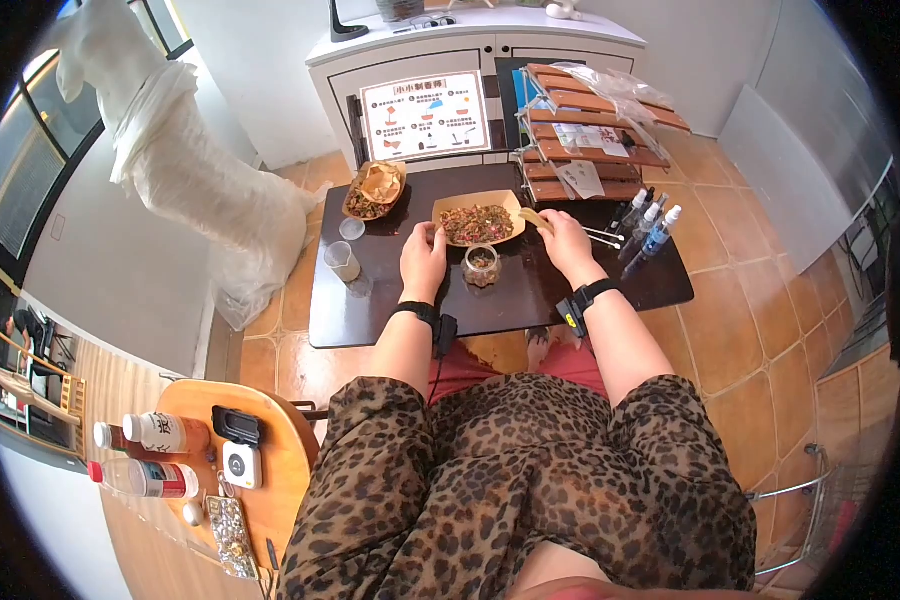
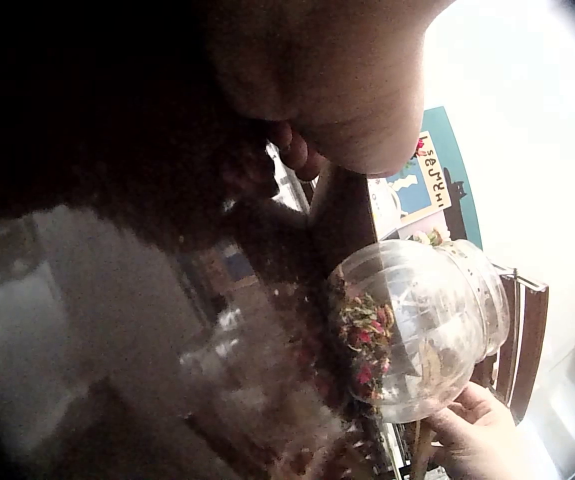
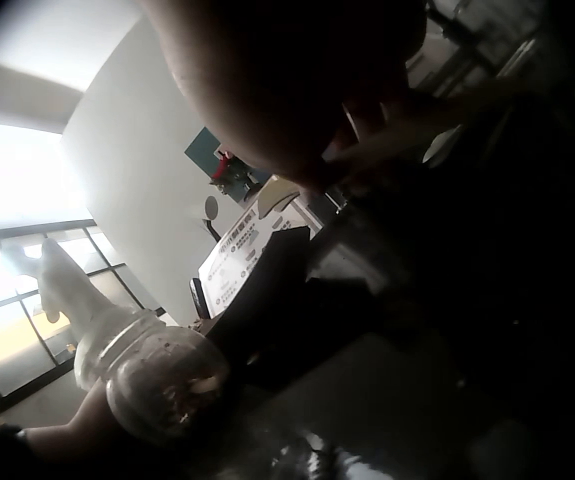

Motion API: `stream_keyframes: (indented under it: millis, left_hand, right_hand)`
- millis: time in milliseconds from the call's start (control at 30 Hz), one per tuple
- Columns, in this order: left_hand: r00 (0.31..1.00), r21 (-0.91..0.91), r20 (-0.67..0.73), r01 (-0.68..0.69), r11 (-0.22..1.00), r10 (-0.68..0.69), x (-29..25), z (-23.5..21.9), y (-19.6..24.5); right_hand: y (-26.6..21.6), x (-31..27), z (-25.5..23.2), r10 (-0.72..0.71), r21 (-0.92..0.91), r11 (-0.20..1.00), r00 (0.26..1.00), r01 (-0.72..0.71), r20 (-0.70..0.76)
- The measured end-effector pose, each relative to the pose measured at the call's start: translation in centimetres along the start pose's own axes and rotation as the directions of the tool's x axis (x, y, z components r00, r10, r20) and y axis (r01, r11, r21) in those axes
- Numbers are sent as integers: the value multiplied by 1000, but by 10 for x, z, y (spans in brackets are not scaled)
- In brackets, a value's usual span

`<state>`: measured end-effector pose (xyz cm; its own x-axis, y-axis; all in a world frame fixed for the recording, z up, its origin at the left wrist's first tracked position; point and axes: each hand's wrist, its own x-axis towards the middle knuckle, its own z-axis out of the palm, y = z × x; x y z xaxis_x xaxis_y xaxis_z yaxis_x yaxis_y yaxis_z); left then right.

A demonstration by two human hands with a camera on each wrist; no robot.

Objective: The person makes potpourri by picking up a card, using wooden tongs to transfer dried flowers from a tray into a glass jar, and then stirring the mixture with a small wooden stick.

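Observation:
A kraft-paper tray [image 1: 518, 207] of mixed dried petals and herbs [image 1: 477, 224] lies on the dark table. At its left end my left hand [image 1: 424, 260] grips the edge with curled fingers. My right hand [image 1: 570, 248] holds a small wooden scoop [image 1: 534, 218], its tip over the tray's right end. Just in front of the tray stands a round clear jar [image 1: 482, 266], between my hands, with dried petals in its bottom. The jar [image 2: 428, 330] appears sideways in the left wrist view, petals [image 2: 368, 345] inside. Most of the right fingers are in shadow in the right wrist view.
A second paper tray [image 1: 370, 205] with petals and a crumpled brown bag stands at the back left. Nearer are a clear plastic cup [image 1: 342, 262] and a small lid [image 1: 352, 229]. Several spray bottles [image 1: 655, 228] and white-tipped sticks [image 1: 602, 238] are at right, below a slatted wooden rack [image 1: 580, 130].

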<state>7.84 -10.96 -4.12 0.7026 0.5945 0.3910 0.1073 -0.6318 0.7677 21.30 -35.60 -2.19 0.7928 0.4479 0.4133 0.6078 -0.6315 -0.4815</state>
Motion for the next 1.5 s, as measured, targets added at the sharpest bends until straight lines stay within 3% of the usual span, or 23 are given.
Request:
stream_keyframes:
  millis: [400,500,633,733,867,1067,1167,1367,1500]
  left_hand:
    - [1000,10,10,-7,1000,7,0,-1,1]
    - [1000,16,11,-10,1000,9,0,-1,0]
    - [1000,8,13,-4,1000,4,-1,-1,1]
    - [1000,8,-1,-11,1000,11,-1,-1,2]
    - [1000,0,8,5,1000,-5,0,-2,3]
    - [999,-50,3,32,998,-32,1,-1,-1]
    - [999,-60,3,43,997,-42,2,-1,-1]
    - [999,-95,-4,40,995,-41,1,0,-2]
    - [998,-155,2,63,986,-64,3,-1,-5]
  right_hand:
    - [11,0,12,-160,-104,982,987,161,15]
    - [9,-3,7,-250,-96,965,966,244,-65]
    - [30,3,-4,-159,-40,987,974,154,-159]
    - [49,1,-22,-73,-208,978,978,31,-195]
    - [73,1,-32,80,-446,892,997,-73,-2]
    - [76,11,-43,151,-497,866,974,-48,168]
    - [79,20,-43,230,-501,863,937,-72,262]
    - [65,23,-54,253,-489,870,910,-66,327]
    - [49,27,-63,139,-298,950,980,-92,140]
